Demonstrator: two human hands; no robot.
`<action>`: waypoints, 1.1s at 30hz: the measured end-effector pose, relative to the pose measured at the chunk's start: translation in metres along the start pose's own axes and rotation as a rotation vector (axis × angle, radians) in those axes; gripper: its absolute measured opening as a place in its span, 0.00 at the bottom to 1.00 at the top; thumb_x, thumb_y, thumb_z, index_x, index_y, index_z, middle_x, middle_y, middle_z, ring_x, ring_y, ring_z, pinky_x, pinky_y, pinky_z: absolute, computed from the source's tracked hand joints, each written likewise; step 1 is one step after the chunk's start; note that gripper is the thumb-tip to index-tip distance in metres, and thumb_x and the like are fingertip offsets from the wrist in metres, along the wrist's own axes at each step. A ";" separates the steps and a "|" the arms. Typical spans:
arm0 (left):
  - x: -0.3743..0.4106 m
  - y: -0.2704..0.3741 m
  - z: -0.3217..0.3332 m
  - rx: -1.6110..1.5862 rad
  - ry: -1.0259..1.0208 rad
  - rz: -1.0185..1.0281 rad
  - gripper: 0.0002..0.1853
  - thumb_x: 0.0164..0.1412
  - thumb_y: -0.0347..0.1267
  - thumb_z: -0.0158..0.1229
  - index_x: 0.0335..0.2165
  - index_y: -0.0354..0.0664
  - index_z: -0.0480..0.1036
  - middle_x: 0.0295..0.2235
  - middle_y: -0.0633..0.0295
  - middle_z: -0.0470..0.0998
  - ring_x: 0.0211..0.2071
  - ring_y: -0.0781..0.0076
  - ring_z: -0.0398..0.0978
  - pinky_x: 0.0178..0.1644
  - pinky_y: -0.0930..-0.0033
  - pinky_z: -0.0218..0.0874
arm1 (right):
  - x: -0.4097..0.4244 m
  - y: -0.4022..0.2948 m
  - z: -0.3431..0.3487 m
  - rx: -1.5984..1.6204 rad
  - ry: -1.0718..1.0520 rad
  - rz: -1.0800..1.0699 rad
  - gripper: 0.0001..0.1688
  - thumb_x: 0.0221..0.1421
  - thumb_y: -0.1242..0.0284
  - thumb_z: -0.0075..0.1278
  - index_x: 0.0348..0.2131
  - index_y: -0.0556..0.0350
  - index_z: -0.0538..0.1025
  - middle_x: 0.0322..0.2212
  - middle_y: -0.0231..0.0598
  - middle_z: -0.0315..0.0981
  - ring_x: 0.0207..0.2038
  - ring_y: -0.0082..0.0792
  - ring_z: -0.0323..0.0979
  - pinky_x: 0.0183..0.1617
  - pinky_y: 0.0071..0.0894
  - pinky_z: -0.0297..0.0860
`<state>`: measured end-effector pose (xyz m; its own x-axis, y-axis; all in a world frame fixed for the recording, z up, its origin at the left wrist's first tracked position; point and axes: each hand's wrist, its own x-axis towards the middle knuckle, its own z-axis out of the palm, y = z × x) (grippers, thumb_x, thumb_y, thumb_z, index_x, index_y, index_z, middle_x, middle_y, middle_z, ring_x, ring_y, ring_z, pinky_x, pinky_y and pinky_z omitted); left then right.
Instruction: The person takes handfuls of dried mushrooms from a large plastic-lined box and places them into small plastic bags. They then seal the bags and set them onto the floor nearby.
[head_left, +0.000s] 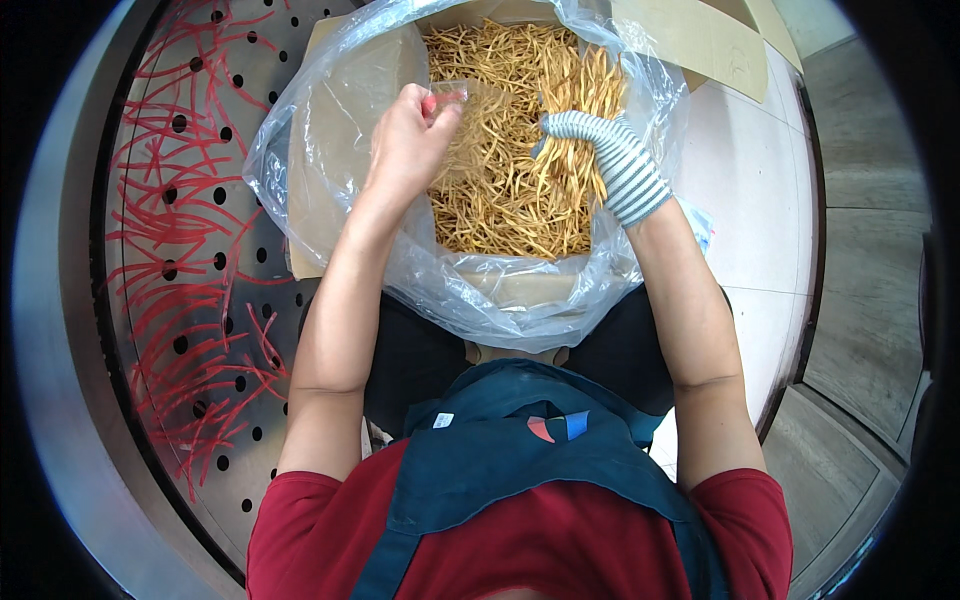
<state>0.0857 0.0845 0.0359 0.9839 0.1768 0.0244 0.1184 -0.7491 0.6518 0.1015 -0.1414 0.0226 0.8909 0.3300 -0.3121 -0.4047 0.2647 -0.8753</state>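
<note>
Dried golden strands, which look like dried daylily buds (510, 217), fill a cardboard box (330, 165) lined with a large clear plastic bag (525, 315). My left hand (409, 139) is bare and pinches the edge of a small clear plastic bag (480, 120) with a red patch near my thumb. That bag hangs over the strands, and its lower outline is hard to make out. In a grey-and-white striped glove, my right hand (592, 139) grips a bundle of the dried strands (581, 86) above the right side of the box.
To the left, many thin red strips (176, 225) lie across a perforated metal surface (259, 405) with a raised metal rim (82, 337). Open cardboard flaps (697, 45) stick out at the upper right. A pale tiled floor (765, 225) runs beside grey wood-look panels (870, 300).
</note>
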 end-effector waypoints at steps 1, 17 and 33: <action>-0.003 0.007 -0.003 0.037 -0.030 -0.005 0.17 0.55 0.41 0.57 0.27 0.37 0.65 0.20 0.59 0.71 0.22 0.69 0.69 0.29 0.66 0.62 | -0.002 -0.001 0.000 -0.041 -0.052 -0.028 0.23 0.44 0.72 0.60 0.41 0.64 0.74 0.29 0.41 0.77 0.32 0.33 0.76 0.41 0.30 0.73; -0.001 -0.012 -0.006 0.125 0.260 0.313 0.09 0.59 0.32 0.55 0.37 0.42 0.76 0.28 0.54 0.78 0.29 0.56 0.77 0.33 0.62 0.67 | -0.007 -0.002 0.008 -0.097 -0.080 -0.018 0.22 0.43 0.72 0.60 0.39 0.64 0.76 0.31 0.40 0.78 0.32 0.33 0.76 0.44 0.31 0.71; -0.021 0.012 -0.007 0.137 -0.018 0.381 0.12 0.61 0.36 0.55 0.37 0.39 0.75 0.23 0.53 0.76 0.24 0.61 0.75 0.31 0.64 0.65 | -0.006 -0.002 0.011 -0.064 -0.219 0.071 0.21 0.41 0.72 0.60 0.38 0.62 0.76 0.30 0.40 0.77 0.33 0.31 0.76 0.41 0.26 0.72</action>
<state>0.0660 0.0764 0.0482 0.9628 -0.1405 0.2308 -0.2400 -0.8369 0.4919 0.0949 -0.1340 0.0304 0.7918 0.5361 -0.2925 -0.4447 0.1779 -0.8778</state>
